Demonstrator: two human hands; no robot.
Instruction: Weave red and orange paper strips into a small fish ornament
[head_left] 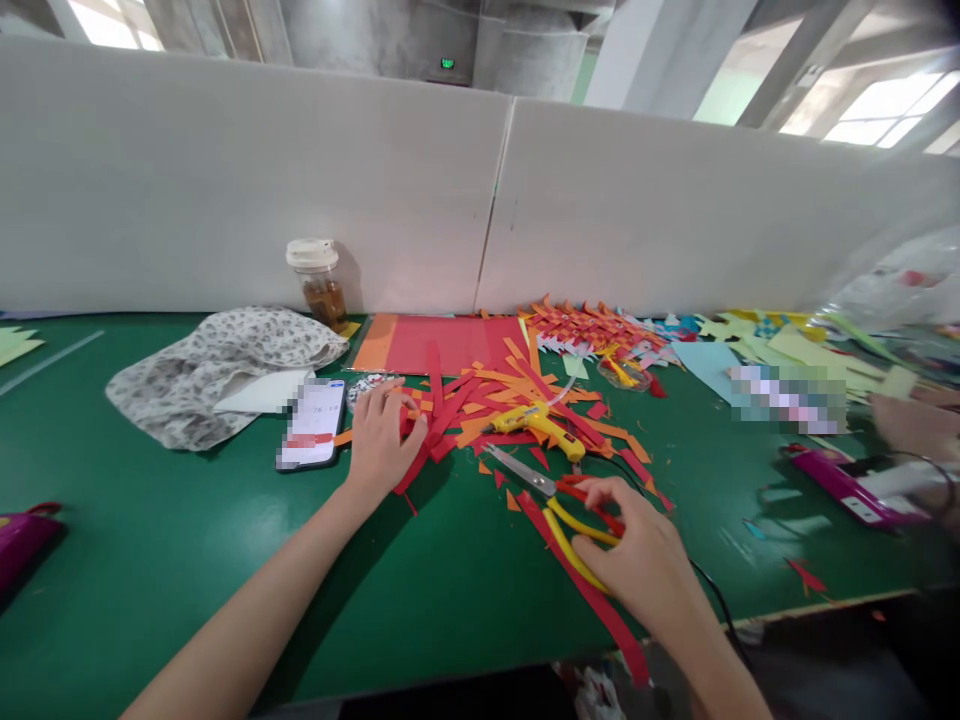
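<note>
Scissors [536, 483] with red and yellow handles are gripped in my right hand [637, 545], low over the green table. Their blades point up and left at the cut paper. Under the handles a long red paper strip [600, 600] runs down past the table's front edge. My left hand [382, 435] is curled at the left of a heap of red and orange paper strips [480, 395]. Its thumb and fingers close on red and orange paper, partly hidden by the fingers. Between the hands lies a yellow glue gun [540, 425], just beyond the scissors.
Left of my left hand are a phone [313, 425], a patterned cloth [232, 370] and a lidded cup [319, 285]. Red sheets [465, 343] and a folded paper piece [592, 325] lie behind the heap. At right are a purple case [855, 485] and another person's blurred hand [915, 440].
</note>
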